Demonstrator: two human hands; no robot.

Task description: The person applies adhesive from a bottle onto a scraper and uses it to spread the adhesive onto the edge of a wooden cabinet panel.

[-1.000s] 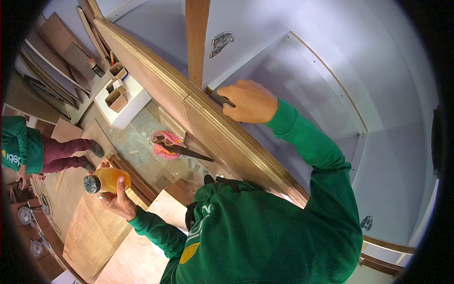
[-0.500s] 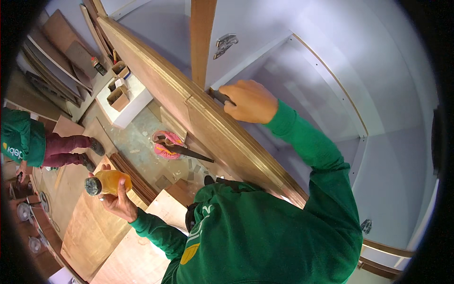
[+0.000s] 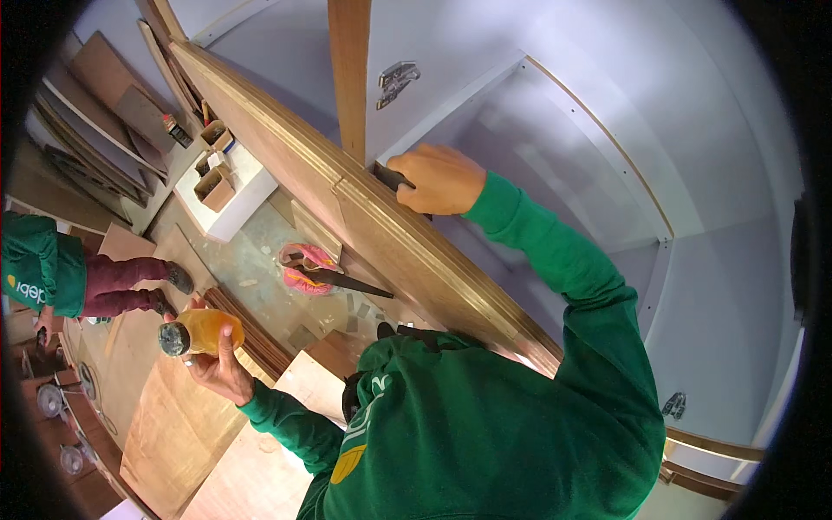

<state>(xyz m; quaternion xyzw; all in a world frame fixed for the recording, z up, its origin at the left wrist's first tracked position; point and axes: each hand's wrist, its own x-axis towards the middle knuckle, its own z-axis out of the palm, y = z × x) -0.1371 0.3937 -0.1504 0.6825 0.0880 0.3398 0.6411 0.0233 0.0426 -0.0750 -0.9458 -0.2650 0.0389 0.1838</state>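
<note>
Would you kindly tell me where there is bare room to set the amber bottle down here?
The pale cabinet interior right of the right hand is bare. Plywood sheets below the left hand, which holds the amber bottle, lie open. The floor around the pink cloth and white box is crowded.

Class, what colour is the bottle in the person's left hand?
Amber-orange bottle with a dark cap, gripped by the left hand; head view.

A carpentry workshop: stacked plywood sheets (image 3: 104,113), a wooden panel (image 3: 364,225) on edge, and an unfinished white cabinet (image 3: 607,173).
</note>
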